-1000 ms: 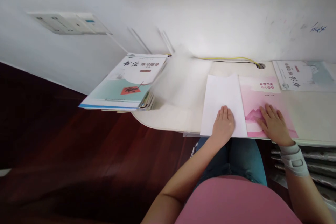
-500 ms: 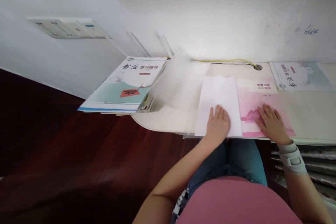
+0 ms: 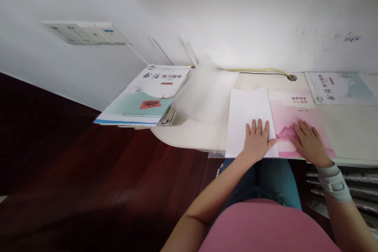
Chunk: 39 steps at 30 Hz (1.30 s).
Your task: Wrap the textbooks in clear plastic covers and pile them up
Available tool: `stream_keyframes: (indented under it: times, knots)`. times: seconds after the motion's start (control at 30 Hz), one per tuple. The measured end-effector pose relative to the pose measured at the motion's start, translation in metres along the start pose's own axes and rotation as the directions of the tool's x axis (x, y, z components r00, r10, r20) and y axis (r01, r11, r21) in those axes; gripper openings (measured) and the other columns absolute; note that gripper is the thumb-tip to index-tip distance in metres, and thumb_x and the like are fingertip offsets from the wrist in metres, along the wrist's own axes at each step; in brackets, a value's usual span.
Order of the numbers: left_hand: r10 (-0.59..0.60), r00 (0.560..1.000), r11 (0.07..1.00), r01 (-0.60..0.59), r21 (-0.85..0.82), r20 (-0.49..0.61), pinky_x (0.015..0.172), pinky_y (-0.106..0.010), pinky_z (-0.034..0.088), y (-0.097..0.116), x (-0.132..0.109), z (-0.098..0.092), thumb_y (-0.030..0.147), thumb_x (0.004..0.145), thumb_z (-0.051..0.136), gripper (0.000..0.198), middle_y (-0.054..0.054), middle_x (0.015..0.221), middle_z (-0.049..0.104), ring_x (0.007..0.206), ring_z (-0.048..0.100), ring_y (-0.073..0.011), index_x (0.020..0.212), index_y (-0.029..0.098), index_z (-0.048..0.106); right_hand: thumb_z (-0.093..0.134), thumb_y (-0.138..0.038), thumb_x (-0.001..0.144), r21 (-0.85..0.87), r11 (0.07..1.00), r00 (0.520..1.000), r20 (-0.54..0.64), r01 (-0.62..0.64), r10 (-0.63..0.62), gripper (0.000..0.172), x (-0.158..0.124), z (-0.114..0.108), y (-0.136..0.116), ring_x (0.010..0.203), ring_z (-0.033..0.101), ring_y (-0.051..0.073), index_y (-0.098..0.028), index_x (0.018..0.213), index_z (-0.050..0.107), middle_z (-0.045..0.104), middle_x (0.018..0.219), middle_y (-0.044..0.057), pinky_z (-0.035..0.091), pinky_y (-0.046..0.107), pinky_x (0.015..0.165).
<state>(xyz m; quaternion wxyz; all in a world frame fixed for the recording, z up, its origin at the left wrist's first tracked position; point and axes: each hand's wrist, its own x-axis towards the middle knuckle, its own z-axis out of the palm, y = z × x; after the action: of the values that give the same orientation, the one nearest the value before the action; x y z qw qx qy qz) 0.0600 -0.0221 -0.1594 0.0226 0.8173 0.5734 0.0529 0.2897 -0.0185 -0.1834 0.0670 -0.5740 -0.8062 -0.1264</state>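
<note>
A pink book (image 3: pixel 291 108) lies near the desk's front edge, its printed cover facing up. Beside it on the left is a blank white sheet or flap (image 3: pixel 248 110) that meets the book along its left edge. My left hand (image 3: pixel 258 141) lies flat on the white part, fingers spread, the thumb reaching across to the pink cover. My right hand (image 3: pixel 310 139), with a grey wrist strap, rests flat on the lower right of the cover, fingers stretched out. A translucent sheet (image 3: pixel 203 94) lies left of the white part.
A stack of books (image 3: pixel 144 98) stands at the left end of the white desk (image 3: pixel 171 136), partly past its edge. Another calligraphy book (image 3: pixel 339 88) lies at the right by the wall. A yellow cable (image 3: pixel 262 70) runs along the back to a hole.
My left hand has slid right across the white part toward the pink book, its fingers spreading and its thumb now over the seam. My right hand has stayed on the cover.
</note>
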Motion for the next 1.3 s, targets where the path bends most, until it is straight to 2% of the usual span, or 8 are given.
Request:
stream_keyframes:
  times: [0.23,0.4,0.5,0.63,0.87,1.0,1.17,1.3]
  knots:
    - [-0.008,1.000,0.999,0.009,0.036,-0.023,0.107,-0.062,0.028,-0.009,-0.001,0.005,0.061,0.091,0.029,0.075,-0.022,0.149,0.035,0.137,0.028,-0.0420,0.145,0.011,0.034,0.032,-0.043,0.095,0.007,1.000,1.000,-0.001,-0.018,0.018,0.054,-0.004,-0.004,-0.001,0.133,0.041,0.029,-0.013,0.138,0.044,0.045,0.144,0.018,0.034,0.047,0.107]
    - [-0.028,0.998,0.996,0.032,0.083,-0.054,0.111,-0.054,0.026,-0.022,-0.005,0.009,0.048,0.096,0.027,0.064,-0.021,0.147,0.038,0.138,0.031,-0.0363,0.141,0.004,0.039,0.034,-0.042,0.095,0.014,1.000,1.000,0.002,-0.024,0.024,0.054,-0.002,-0.006,-0.002,0.133,0.040,0.029,-0.013,0.138,0.044,0.044,0.144,0.018,0.033,0.047,0.107]
    - [-0.027,0.998,0.993,0.034,0.113,-0.063,0.113,-0.054,0.021,-0.025,-0.005,0.009,0.038,0.098,0.028,0.057,-0.021,0.145,0.040,0.138,0.032,-0.0328,0.141,0.004,0.040,0.034,-0.042,0.095,0.015,0.999,1.000,0.009,-0.030,0.029,0.054,-0.003,-0.004,-0.002,0.133,0.041,0.029,-0.012,0.139,0.044,0.044,0.145,0.018,0.033,0.047,0.107]
    - [-0.030,0.998,0.993,0.036,0.116,-0.052,0.113,-0.060,0.017,-0.026,-0.004,0.005,0.032,0.097,0.029,0.052,-0.019,0.144,0.042,0.139,0.030,-0.0317,0.141,0.007,0.041,0.034,-0.042,0.095,0.017,0.999,0.999,0.002,-0.035,0.035,0.054,-0.003,-0.004,-0.003,0.133,0.041,0.028,-0.013,0.139,0.044,0.043,0.145,0.017,0.032,0.047,0.108]
    - [-0.023,1.000,0.996,0.024,0.091,-0.017,0.111,-0.064,0.018,-0.032,-0.010,-0.003,0.028,0.097,0.024,0.052,-0.020,0.144,0.041,0.139,0.031,-0.0314,0.139,0.004,0.042,0.033,-0.042,0.095,0.035,0.999,1.000,0.003,-0.026,0.026,0.053,-0.003,-0.007,-0.006,0.133,0.041,0.029,-0.014,0.139,0.045,0.044,0.144,0.016,0.034,0.048,0.107]
    - [-0.035,0.999,0.997,0.034,0.067,0.010,0.112,-0.062,0.017,-0.022,-0.001,-0.012,0.022,0.096,0.023,0.050,-0.021,0.146,0.039,0.141,0.026,-0.0310,0.138,0.003,0.043,0.033,-0.042,0.095,0.046,0.999,0.999,-0.022,-0.027,0.028,0.054,-0.003,-0.006,-0.006,0.133,0.041,0.029,-0.014,0.140,0.042,0.044,0.144,0.017,0.034,0.048,0.107]
    - [0.070,0.996,0.997,-0.069,-0.023,0.047,0.112,-0.055,0.023,0.003,0.019,-0.016,0.039,0.099,0.018,0.058,-0.017,0.154,0.025,0.143,0.021,-0.0289,0.147,0.008,0.029,0.033,-0.042,0.095,0.028,0.999,1.000,-0.008,-0.028,0.028,0.053,-0.004,-0.004,-0.004,0.133,0.041,0.029,-0.013,0.138,0.045,0.044,0.144,0.017,0.034,0.047,0.106]
    - [0.047,0.997,0.999,-0.046,-0.013,0.062,0.114,-0.051,0.023,0.001,0.021,-0.004,0.046,0.098,0.017,0.064,-0.017,0.152,0.028,0.142,0.025,-0.0278,0.145,0.005,0.030,0.033,-0.043,0.095,0.034,0.999,0.999,-0.026,-0.024,0.025,0.054,-0.004,-0.003,-0.005,0.133,0.041,0.028,-0.013,0.139,0.044,0.045,0.144,0.017,0.033,0.047,0.107]
